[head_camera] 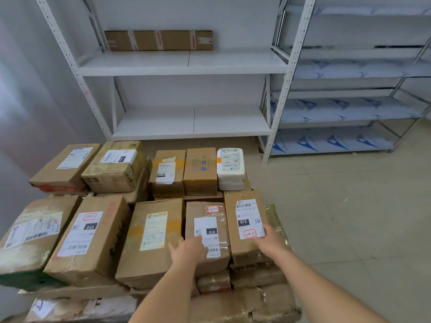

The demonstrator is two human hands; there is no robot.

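We had our left hand (189, 249), fingers spread, on the middle parcel (205, 220) in the front row; our right hand (271, 240), also open, touched the right parcel (246, 215) just beside it.

Left hand (190, 249) lies flat on a taped parcel (210, 220); right hand (271, 240) touches the neighbouring parcel (245, 248) at its right edge.

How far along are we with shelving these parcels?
Early, it seems. Done: one long taped box lies on the white rack's upper shelf. In hand: the left hand touches the middle front parcel, the right hand the parcel marked 3-4-5; neither looks lifted. Left: the rest of the pile, over ten parcels.
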